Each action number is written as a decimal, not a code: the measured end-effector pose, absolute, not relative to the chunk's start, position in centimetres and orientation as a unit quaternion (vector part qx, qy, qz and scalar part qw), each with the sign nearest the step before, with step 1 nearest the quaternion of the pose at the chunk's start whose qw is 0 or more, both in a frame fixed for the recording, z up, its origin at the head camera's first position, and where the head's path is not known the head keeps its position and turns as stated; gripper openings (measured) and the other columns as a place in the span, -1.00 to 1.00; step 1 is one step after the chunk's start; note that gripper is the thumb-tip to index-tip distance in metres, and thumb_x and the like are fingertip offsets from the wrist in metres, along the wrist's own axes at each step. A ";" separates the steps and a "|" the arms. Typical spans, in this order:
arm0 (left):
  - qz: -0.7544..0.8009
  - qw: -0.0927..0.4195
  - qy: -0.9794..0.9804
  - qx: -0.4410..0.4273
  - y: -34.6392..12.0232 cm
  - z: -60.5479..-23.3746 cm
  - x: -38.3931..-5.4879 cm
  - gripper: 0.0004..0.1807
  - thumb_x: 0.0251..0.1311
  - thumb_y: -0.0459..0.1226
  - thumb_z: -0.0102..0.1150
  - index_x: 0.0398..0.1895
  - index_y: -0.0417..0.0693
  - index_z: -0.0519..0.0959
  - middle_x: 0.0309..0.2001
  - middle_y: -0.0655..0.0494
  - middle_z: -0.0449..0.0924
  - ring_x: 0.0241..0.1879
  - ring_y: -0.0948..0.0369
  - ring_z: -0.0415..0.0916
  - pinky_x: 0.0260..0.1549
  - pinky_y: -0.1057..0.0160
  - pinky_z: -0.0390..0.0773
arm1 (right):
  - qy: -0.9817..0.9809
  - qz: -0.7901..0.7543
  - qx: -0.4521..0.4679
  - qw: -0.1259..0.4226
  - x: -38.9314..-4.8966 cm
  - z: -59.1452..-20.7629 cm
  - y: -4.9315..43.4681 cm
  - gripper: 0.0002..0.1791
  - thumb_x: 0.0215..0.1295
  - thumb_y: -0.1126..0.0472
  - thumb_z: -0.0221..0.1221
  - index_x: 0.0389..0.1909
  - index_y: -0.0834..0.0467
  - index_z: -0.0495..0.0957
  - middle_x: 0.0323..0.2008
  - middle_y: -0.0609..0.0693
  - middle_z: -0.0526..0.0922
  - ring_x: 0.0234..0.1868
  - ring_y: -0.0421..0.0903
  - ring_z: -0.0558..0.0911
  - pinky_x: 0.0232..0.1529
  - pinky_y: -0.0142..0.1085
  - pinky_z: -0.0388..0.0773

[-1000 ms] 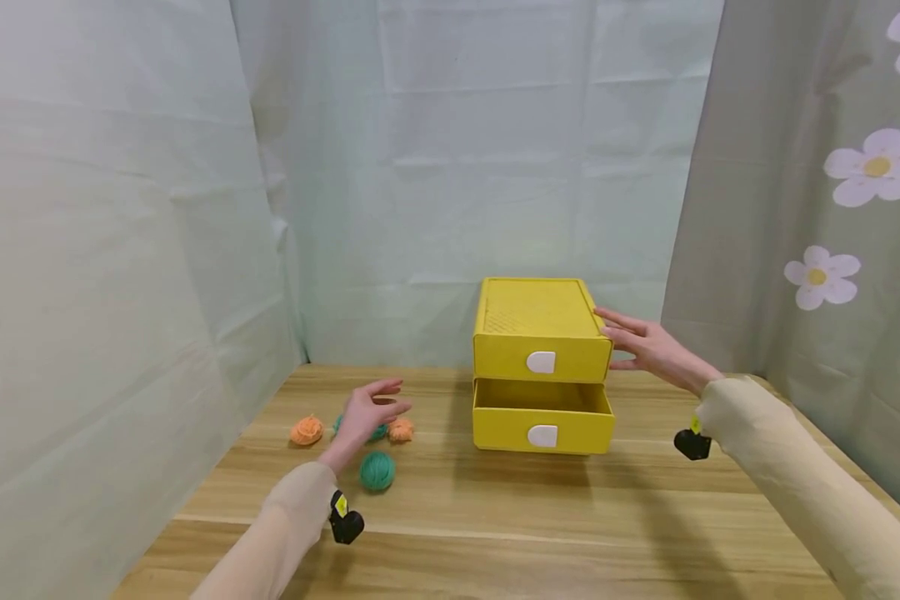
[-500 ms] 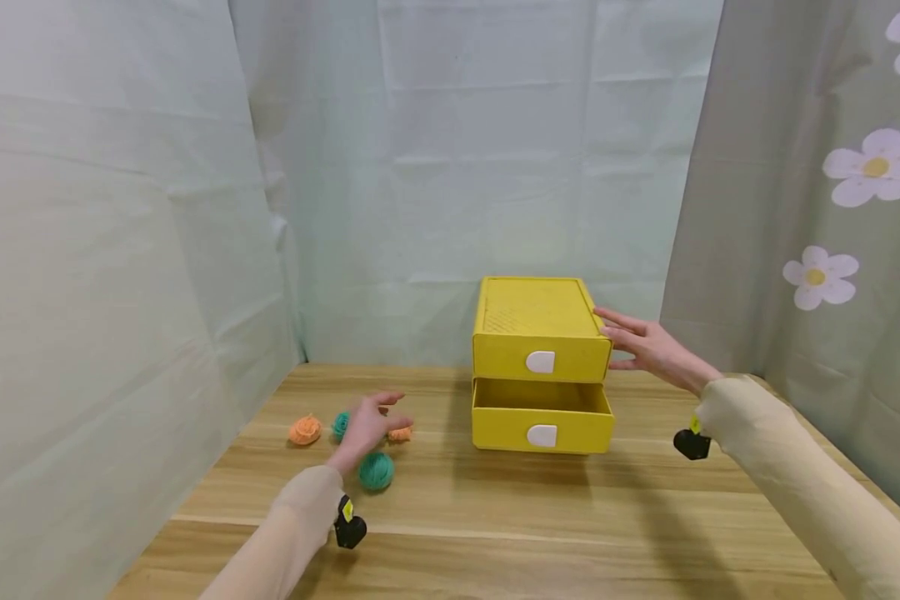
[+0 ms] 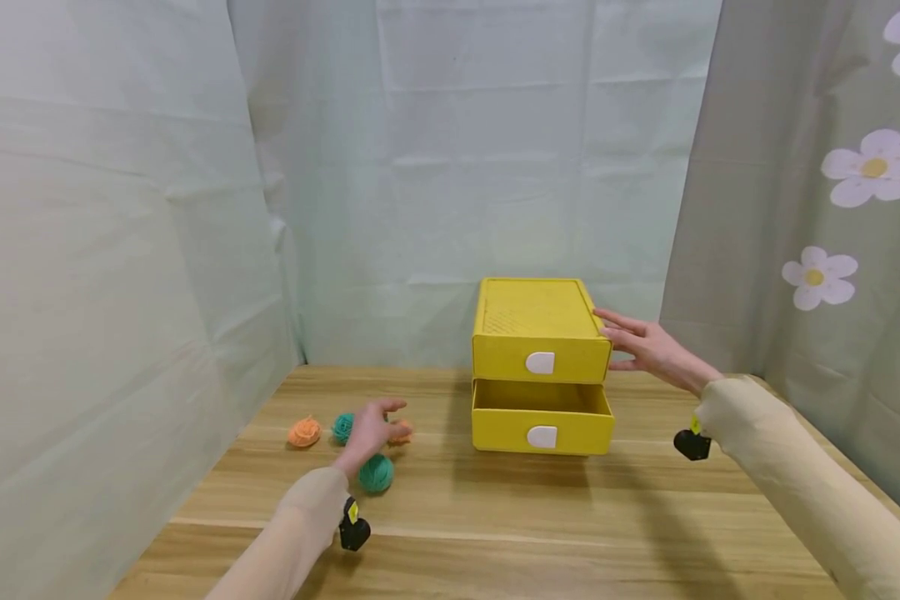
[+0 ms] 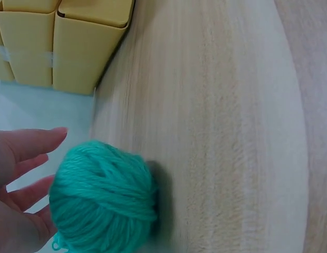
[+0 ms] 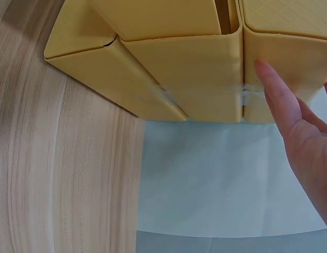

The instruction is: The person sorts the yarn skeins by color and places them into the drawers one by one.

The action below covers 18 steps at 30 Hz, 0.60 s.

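Observation:
Over the left part of the table, my left hand [image 3: 371, 433] has its fingers spread and slightly bent. Its thumb overlaps a small orange yarn ball [image 3: 402, 432] in the head view. A green yarn ball [image 3: 376, 473] lies in front of the hand, and another green yarn ball [image 3: 342, 427] is partly hidden behind it. In the left wrist view one green yarn ball [image 4: 103, 197] looms large beside the separated fingers. My right hand [image 3: 656, 354] rests with straight fingers against the right side of the yellow drawer unit [image 3: 540, 304].
Of the unit's drawers, the lower drawer [image 3: 495, 429] is pulled out and the upper drawer [image 3: 495, 358] is closed; each has a white handle. A second orange yarn ball [image 3: 304, 432] lies farther left on the wooden table [image 3: 450, 517]. Pale curtains [image 3: 495, 167] enclose the table.
My left hand has moved slightly right and down toward the orange yarn ball, uncovering more of the rear green one. My right hand stays at the drawer unit.

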State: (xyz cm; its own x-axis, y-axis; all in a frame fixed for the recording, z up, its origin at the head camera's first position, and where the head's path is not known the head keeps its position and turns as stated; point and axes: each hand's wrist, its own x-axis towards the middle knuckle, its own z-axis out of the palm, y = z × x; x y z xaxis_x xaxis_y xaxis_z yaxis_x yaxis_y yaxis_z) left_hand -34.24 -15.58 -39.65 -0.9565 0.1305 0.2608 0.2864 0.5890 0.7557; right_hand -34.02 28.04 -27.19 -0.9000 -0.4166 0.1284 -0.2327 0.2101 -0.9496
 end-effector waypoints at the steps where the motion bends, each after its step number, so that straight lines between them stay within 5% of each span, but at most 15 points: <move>1: -0.437 0.086 -0.888 -0.119 -15.5 -39.7 -34.2 -0.53 -0.01 -0.44 0.28 0.04 -0.33 0.46 0.03 -0.25 0.42 -0.05 -0.11 0.39 -0.18 0.00 0.43 | 0.773 -0.594 -0.209 0.077 -34.0 -27.2 28.0 -0.34 0.37 0.06 -0.03 0.40 0.05 -0.06 0.35 0.13 -0.03 0.22 0.21 0.16 -0.01 0.06 0.31; 18: -0.428 0.059 -0.894 -0.119 -14.4 -40.0 -34.3 -0.53 -0.11 -0.61 0.20 -0.02 -0.41 0.46 -0.05 -0.37 0.40 -0.11 -0.15 0.42 -0.32 0.09 0.51 | 0.775 -0.592 -0.209 0.073 -33.8 -27.2 28.0 -0.34 0.35 0.06 -0.01 0.40 0.05 -0.04 0.34 0.14 -0.03 0.21 0.22 0.18 0.00 0.09 0.29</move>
